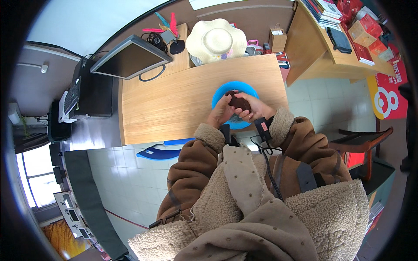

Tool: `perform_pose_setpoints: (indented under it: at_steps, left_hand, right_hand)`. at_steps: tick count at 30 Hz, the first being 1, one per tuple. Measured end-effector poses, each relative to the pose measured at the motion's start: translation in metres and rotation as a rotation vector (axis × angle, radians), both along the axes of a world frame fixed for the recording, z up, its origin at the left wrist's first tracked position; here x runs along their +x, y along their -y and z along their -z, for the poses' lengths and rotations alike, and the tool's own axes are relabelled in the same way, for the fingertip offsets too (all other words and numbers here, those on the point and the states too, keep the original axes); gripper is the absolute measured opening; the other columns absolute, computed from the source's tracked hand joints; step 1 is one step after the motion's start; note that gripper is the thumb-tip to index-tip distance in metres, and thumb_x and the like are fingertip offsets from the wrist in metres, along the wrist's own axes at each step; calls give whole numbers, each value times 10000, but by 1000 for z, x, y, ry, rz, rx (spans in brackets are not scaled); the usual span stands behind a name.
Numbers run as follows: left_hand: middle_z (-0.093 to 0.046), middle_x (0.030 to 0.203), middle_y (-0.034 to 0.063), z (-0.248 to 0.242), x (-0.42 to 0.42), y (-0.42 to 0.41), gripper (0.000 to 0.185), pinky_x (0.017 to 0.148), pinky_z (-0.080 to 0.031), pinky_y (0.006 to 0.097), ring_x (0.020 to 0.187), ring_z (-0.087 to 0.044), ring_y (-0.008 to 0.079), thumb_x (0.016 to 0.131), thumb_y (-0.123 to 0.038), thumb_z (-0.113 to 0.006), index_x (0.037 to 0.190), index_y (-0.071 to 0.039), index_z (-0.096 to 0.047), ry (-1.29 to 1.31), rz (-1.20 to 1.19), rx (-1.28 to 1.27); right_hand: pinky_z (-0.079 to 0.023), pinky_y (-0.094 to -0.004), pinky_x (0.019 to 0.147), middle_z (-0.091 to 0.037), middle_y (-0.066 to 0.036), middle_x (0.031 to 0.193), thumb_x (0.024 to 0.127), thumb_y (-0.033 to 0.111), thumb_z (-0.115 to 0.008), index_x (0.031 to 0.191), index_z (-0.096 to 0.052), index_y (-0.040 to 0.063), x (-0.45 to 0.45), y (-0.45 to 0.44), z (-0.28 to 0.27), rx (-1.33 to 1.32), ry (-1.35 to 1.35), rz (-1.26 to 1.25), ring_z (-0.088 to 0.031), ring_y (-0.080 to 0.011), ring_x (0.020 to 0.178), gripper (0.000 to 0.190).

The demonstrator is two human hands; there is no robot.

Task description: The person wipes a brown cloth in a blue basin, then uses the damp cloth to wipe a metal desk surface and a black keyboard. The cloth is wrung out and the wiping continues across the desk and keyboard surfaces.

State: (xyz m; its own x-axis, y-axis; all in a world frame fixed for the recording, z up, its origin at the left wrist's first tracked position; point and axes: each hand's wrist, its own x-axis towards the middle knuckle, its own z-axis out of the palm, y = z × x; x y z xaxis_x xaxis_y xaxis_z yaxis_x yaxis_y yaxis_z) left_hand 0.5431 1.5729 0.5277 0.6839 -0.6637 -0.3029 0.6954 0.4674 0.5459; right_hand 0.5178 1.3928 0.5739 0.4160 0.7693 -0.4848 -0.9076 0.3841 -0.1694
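My left hand and my right hand together grip a dark brown, rounded object, whose exact kind I cannot tell. Both thumbs press on its upper side while the fingers wrap around its edges. Directly beneath is a round blue plastic basin, standing near the front right part of a wooden desk. What looks like water shows inside the basin, though my hands and the brown object cover much of it.
A monitor stands at the desk's back left. Behind the desk rests a cream sun hat. On the right are another wooden desk with books and a wooden-armed chair. A blue plastic item shows below the front edge.
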Motion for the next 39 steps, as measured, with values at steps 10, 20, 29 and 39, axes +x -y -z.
perform_pose_setpoints:
  at_steps: [10,20,29,39]
  left_hand:
    - [-595,875,25,-15,11,19,361,879,-534,355,888,-613,187,986,-270,-568,1273,-64,-496,65,-199,30]
    - [-518,697,-8,-16,26,20,211,664,-508,288,686,-561,145,1011,-281,-521,1014,-70,-525,145,-32,236]
    - [-512,651,30,-9,32,32,183,575,-466,296,590,-515,144,994,-150,-493,869,-22,-533,278,-36,557]
    - [-525,648,58,20,35,43,204,538,-473,329,548,-524,164,982,-118,-483,812,-11,-516,535,-28,839]
  right_hand:
    - [-318,-170,363,-540,-18,700,907,370,-634,928,-539,38,-10,-6,-4,78,-21,156,-420,-59,459,346]
    - [-288,-219,390,-516,2,682,893,187,-626,809,-505,83,-5,-6,6,-248,268,-89,-410,-63,469,180]
    - [-281,-243,381,-480,16,592,832,192,-656,714,-505,96,-9,-21,24,-694,475,-30,-411,-79,430,214]
    - [-367,-293,435,-561,-18,652,798,194,-731,859,-595,34,-17,-47,55,-1013,685,215,-491,-114,510,219]
